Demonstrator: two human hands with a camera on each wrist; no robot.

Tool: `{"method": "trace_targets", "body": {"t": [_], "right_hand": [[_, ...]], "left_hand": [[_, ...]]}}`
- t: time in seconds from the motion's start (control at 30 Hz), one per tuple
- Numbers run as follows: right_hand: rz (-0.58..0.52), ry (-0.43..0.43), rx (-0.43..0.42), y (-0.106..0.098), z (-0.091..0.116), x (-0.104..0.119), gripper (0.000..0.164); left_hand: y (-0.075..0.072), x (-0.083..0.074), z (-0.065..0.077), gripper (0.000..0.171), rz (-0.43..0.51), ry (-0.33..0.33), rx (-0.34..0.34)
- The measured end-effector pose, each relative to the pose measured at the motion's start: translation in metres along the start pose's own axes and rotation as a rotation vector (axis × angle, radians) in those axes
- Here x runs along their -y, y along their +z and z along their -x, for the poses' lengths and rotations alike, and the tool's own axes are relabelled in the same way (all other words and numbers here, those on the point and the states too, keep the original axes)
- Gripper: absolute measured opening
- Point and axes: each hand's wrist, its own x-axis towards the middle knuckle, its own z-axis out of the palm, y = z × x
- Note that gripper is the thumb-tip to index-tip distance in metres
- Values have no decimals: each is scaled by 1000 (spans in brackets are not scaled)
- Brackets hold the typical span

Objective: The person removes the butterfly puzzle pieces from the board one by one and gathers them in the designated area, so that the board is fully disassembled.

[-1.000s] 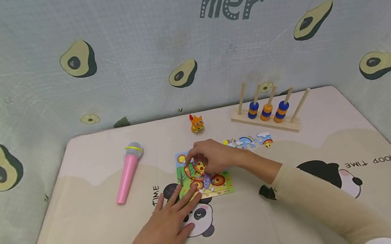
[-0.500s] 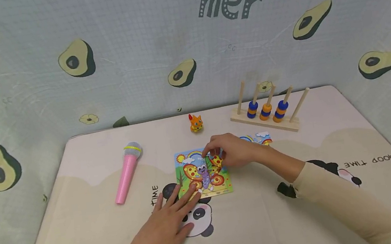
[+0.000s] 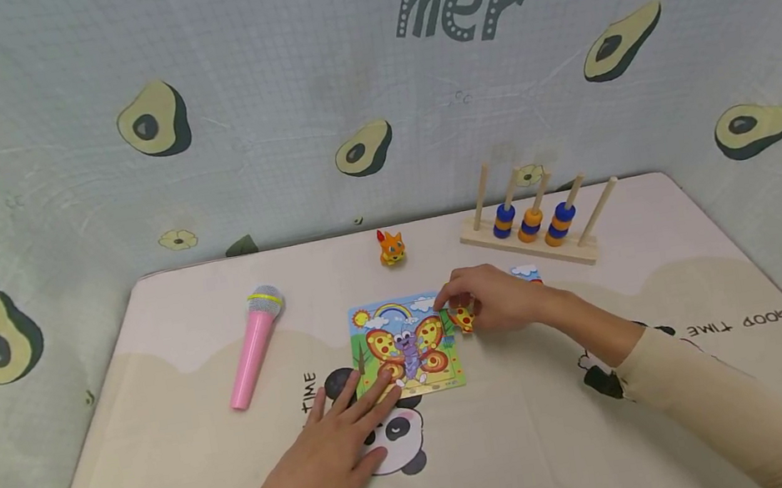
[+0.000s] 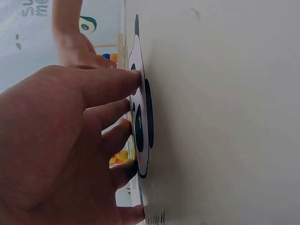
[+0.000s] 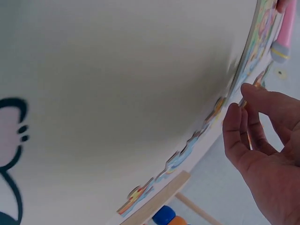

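Note:
A butterfly jigsaw puzzle [image 3: 401, 314] lies in its flat tray near the middle of the table. My left hand [image 3: 334, 446] rests with spread, fairly straight fingers on the puzzle's lower left corner. Just beyond the puzzle's upper right side, my right hand [image 3: 497, 295] pinches a puzzle piece [image 3: 462, 320] with yellow and red wing print. In the right wrist view, thumb and fingertips meet on this thin piece [image 5: 259, 80]. Several loose puzzle pieces [image 5: 174, 161] lie in a row beneath and beyond that hand; in the head view the hand covers most of them.
A pink toy microphone [image 3: 256, 348] lies left of the puzzle. Behind it stands a small orange animal figure [image 3: 391, 247]. At the back right is a wooden peg stand [image 3: 528, 238] with blue and orange beads. A printed cloth [image 3: 186, 443] covers the table.
My right hand has moved rightward from above the puzzle to beyond its right side, carrying the wing-print piece. The butterfly picture is now uncovered. My left hand has stayed put.

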Motion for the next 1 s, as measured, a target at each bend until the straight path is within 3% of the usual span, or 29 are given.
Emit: {"method": "trace_targets", "body": {"t": [0.33, 1.0], "right_hand": [[26, 26, 0, 0, 11, -7, 51], [85, 30, -3, 3, 13, -8, 52]], "left_hand": [[-1, 0, 0, 68, 26, -3, 9], [1, 1, -1, 67, 27, -3, 21]]}}
